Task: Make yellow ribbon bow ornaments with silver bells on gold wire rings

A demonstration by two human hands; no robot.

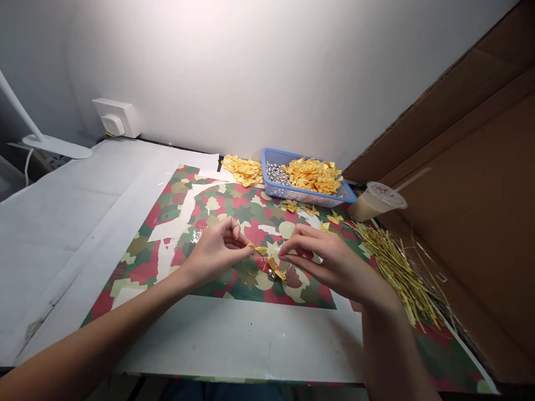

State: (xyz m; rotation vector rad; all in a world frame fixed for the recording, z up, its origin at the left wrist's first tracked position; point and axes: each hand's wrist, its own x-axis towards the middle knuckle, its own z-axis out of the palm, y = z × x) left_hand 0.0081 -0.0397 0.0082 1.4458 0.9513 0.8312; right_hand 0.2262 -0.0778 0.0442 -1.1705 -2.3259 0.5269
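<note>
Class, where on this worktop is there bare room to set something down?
Bare: the white paper between lamp base and patterned sheet, and the near white strip between forearms. Crowded: the sheet's middle, under the left hand and right hand, and the right side, with blue basket, cup and stalk bundle.

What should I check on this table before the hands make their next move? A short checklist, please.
1. Left hand has a grip: ok, thumb and finger pinch at a yellow bow.
2. Right hand has a grip: cannot tell; the fingertips are close together, but anything between them is too fine to see.
3. Silver bead within reach: ok, it lies between the hands.
4. Blue basket stocked: ok, it holds yellow pieces and silver ones.
5. Drink cup clear of supplies: not ok, I'd say; it stands close to the strand bundle.
</note>
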